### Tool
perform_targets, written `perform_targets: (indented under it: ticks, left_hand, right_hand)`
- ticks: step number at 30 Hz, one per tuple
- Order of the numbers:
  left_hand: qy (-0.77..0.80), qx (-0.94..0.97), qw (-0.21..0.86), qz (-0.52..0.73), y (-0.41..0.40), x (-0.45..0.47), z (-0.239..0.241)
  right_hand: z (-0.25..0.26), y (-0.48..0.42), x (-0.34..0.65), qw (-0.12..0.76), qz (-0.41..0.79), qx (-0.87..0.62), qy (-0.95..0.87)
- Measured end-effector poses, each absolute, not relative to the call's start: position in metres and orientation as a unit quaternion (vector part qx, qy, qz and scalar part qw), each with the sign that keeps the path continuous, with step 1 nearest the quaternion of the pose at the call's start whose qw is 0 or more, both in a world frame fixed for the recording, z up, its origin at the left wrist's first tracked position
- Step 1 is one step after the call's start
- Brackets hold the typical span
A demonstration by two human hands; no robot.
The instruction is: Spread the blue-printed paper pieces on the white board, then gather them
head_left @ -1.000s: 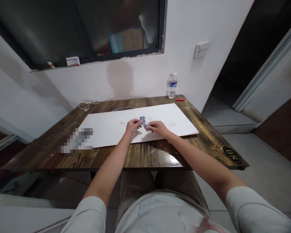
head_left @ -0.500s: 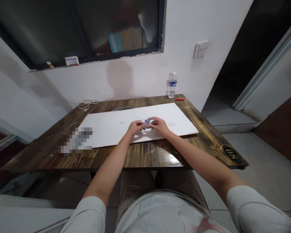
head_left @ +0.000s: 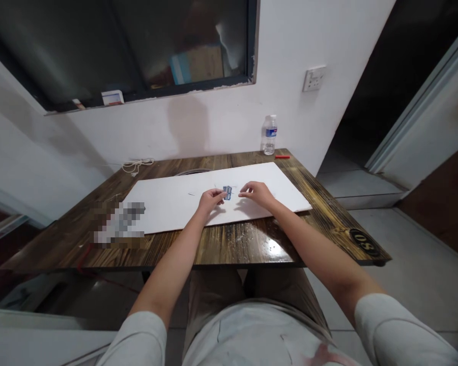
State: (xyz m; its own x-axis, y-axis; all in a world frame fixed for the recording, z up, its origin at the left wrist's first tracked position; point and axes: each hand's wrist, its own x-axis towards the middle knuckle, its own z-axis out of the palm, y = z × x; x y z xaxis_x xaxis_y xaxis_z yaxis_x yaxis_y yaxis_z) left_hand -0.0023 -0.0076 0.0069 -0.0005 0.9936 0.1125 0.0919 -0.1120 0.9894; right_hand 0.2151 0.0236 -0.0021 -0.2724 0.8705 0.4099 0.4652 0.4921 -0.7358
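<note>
Between the thumb and fingers of my left hand (head_left: 212, 199) is a small flat blue-and-grey piece with a pale pattern (head_left: 228, 192), held just above the white board (head_left: 168, 203). A thin dark line shows at the piece's right side; I cannot tell whether it is part of it. My right hand (head_left: 257, 193) hovers to the right of the piece, apart from it, with its fingers bent and a gap between thumb and forefinger. Nothing shows in it. On the board left of my hands lies a short thin dark sliver (head_left: 191, 194).
The board lies on a dark wooden table (head_left: 229, 249). Near the wall are a water bottle (head_left: 269, 135), a red pen-like stick (head_left: 282, 157) and a white cable (head_left: 136, 163). A blurred-out item (head_left: 124, 221) covers the board's left end.
My right hand has let go of the blue-and-grey piece and drawn away to the right. My left hand keeps the piece, now more exposed and slightly further left.
</note>
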Motion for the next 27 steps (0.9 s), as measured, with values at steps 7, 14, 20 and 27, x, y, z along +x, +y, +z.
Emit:
perform_targets:
  ticks: [7, 14, 20, 27]
  left_hand:
    - [0.507, 0.516, 0.454, 0.520, -0.006, -0.005, 0.007]
    - [0.509, 0.518, 0.454, 0.516, -0.007, -0.004, 0.009]
    - [0.510, 0.513, 0.452, 0.522, -0.007, -0.004, 0.008]
    - [0.509, 0.511, 0.458, 0.520, -0.008, -0.003, 0.009]
  right_hand:
    - [0.001, 0.044, 0.278, 0.221, 0.089, -0.621, -0.746]
    - [0.004, 0.051, 0.307, 0.063, 0.197, -0.650, -0.731]
    - [0.005, 0.048, 0.303, 0.072, 0.183, -0.632, -0.750]
    - [0.005, 0.048, 0.297, 0.293, 0.223, -0.560, -0.742]
